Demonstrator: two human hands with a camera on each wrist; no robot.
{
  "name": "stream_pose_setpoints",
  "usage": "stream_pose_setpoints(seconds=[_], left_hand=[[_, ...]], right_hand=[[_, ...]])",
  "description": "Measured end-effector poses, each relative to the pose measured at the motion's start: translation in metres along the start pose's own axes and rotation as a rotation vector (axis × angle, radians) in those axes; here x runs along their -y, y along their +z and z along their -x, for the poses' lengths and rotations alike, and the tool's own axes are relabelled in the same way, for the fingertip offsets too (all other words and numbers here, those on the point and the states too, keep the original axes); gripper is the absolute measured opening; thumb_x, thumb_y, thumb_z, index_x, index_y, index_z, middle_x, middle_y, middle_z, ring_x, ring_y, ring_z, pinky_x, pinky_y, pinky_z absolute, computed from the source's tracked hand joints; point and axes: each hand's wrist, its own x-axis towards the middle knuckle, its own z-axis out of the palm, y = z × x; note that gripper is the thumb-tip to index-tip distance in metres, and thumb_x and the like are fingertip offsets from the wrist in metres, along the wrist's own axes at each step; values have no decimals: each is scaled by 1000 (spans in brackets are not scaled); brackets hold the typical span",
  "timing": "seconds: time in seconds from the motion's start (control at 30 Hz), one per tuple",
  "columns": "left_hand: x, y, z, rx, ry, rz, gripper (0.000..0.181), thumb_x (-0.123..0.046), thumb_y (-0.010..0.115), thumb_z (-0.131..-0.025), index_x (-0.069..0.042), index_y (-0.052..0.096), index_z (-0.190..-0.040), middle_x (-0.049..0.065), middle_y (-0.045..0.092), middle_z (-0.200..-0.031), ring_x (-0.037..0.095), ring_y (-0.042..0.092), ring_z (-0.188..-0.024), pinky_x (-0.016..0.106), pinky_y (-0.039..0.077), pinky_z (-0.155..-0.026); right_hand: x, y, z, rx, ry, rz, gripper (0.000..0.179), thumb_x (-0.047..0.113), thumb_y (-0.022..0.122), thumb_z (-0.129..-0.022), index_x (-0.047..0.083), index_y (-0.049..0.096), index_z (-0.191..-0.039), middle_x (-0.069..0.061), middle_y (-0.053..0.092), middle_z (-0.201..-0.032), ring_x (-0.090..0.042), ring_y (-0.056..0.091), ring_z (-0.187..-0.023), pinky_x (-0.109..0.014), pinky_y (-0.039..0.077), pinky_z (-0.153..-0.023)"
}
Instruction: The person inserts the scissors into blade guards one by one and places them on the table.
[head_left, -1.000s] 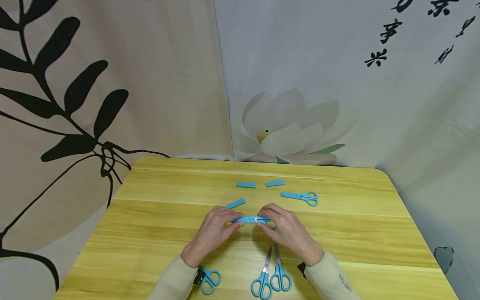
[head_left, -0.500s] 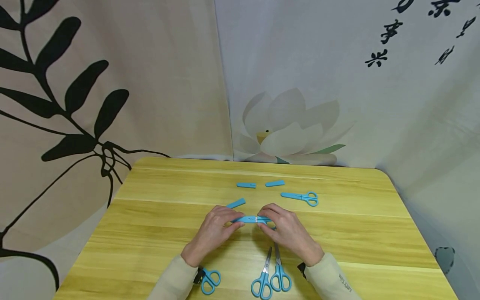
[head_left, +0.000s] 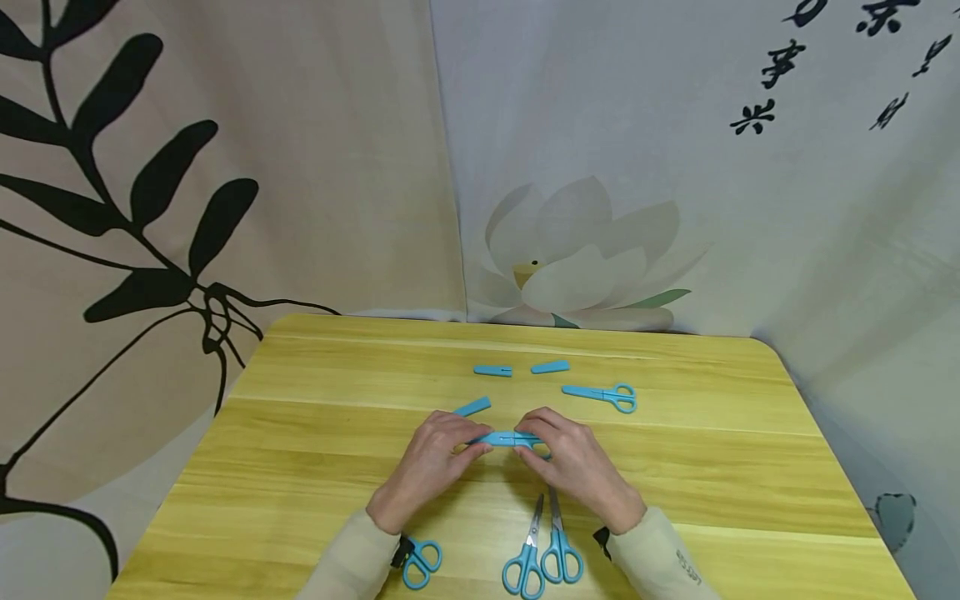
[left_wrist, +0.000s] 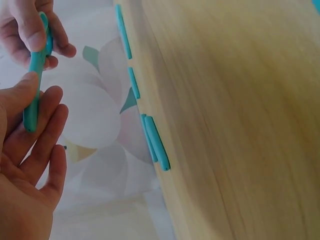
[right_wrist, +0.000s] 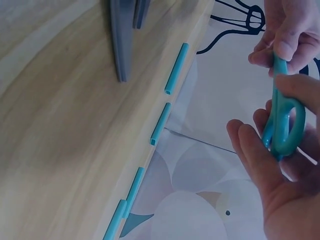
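Note:
In the head view, my left hand (head_left: pixel 427 467) pinches a blue blade cover (head_left: pixel 497 437) between thumb and fingers. The cover sits over the blades of a pair of blue-handled scissors (right_wrist: pixel 280 112), and no bare metal shows between cover and handles. My right hand (head_left: pixel 583 468) grips these scissors by the handles, its thumb on top in the right wrist view. Cover and scissors form one straight line, held above the table. Just beyond my left hand lies a loose blue cover (head_left: pixel 474 407), partly hidden by the fingers.
Two more covers, one left (head_left: pixel 492 371) and one right (head_left: pixel 551 367), lie farther back on the wooden table (head_left: pixel 300 400). Right of them are covered scissors (head_left: pixel 600 393). Uncovered scissors (head_left: pixel 524 568) and another uncovered pair (head_left: pixel 561 558) lie near me. Scissors (head_left: pixel 422 565) sit by my left wrist, partly hidden.
My left hand has shifted slightly right with the cover, and the strip of bare metal between cover and handles has closed up. My right hand has barely moved.

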Motion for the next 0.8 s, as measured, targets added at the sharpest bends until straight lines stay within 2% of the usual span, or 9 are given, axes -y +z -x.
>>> stream_pose_setpoints(seconds=[0.3,0.57,0.67,0.8], left_hand=[[-2,-1,2,56,-48,5,22,-16,88,-83,-11,81,-103,-2,79,-99,16,74,-94,41,57,-91],[-2,-2,3,62,-52,-35,22,-20,89,-82,-15,81,-102,-4,78,-100,16,72,-98,44,56,-92],[-3,-2,3,70,-70,-44,20,-22,88,-83,-16,82,-102,-6,78,-99,15,71,-98,44,56,-92],[-4,-4,1,78,-67,-48,18,-22,85,-87,-14,82,-102,-6,78,-99,14,70,-96,41,55,-91]], right_hand=[[-3,1,5,35,23,-45,24,12,88,-84,9,74,-104,-1,69,-110,-15,71,-93,-30,61,-76],[-4,-2,7,128,115,-37,26,17,84,-89,6,73,-110,-3,67,-114,-16,70,-93,-30,60,-77],[-3,-1,8,118,110,-35,21,17,84,-90,9,74,-107,-2,68,-112,-16,70,-93,-30,60,-76],[-3,-1,7,75,62,-12,19,17,83,-90,10,75,-106,-3,69,-111,-17,71,-93,-30,60,-74]])
